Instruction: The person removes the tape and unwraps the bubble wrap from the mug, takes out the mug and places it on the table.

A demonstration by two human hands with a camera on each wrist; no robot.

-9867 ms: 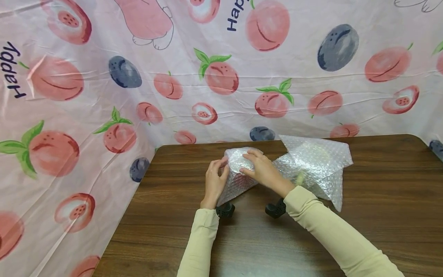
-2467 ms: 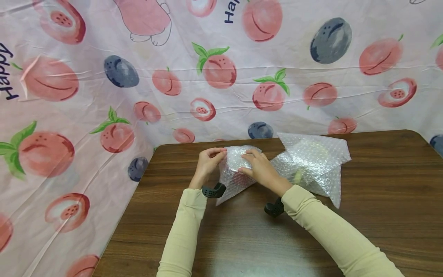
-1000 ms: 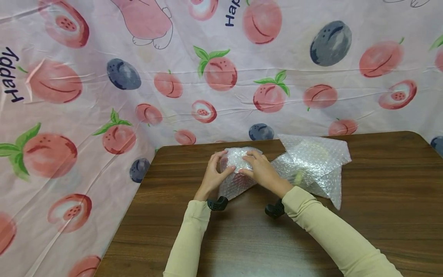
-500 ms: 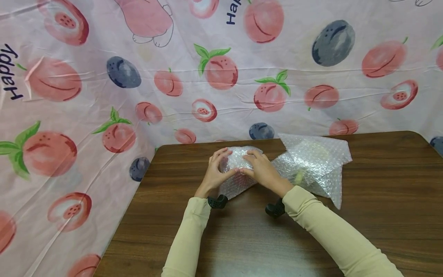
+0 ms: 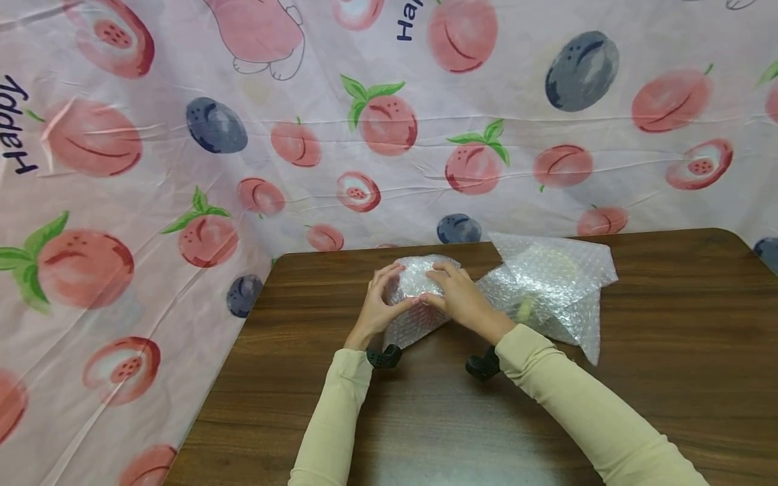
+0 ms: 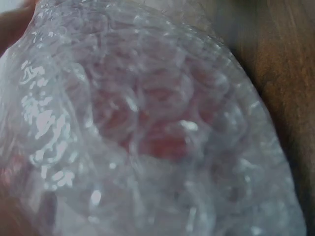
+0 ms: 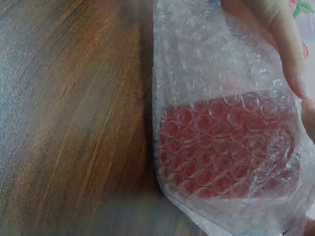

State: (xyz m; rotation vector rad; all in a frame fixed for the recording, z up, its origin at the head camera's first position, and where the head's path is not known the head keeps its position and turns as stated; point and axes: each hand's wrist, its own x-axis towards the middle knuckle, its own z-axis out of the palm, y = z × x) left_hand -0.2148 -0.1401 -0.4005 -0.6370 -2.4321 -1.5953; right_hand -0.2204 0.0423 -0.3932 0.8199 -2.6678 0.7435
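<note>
Your left hand [image 5: 372,316] and your right hand [image 5: 467,302] hold the bubble-wrapped bundle [image 5: 416,277] from either side, fingers and thumbs curved round it, thumb tips together at its near face. The bundle sits near the desk's [image 5: 450,432] far edge, toward the far left corner. A red object [image 7: 221,147] shows through its wrap. The second bubble-wrap piece [image 5: 559,270] lies to its right, at the far edge.

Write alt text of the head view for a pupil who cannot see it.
A left hand and a right hand hold a shiny clear bubble-wrapped bundle on a brown wood-grain table. More clear bubble wrap lies to the right, before a pale-pink fruit-printed cloth.
</note>
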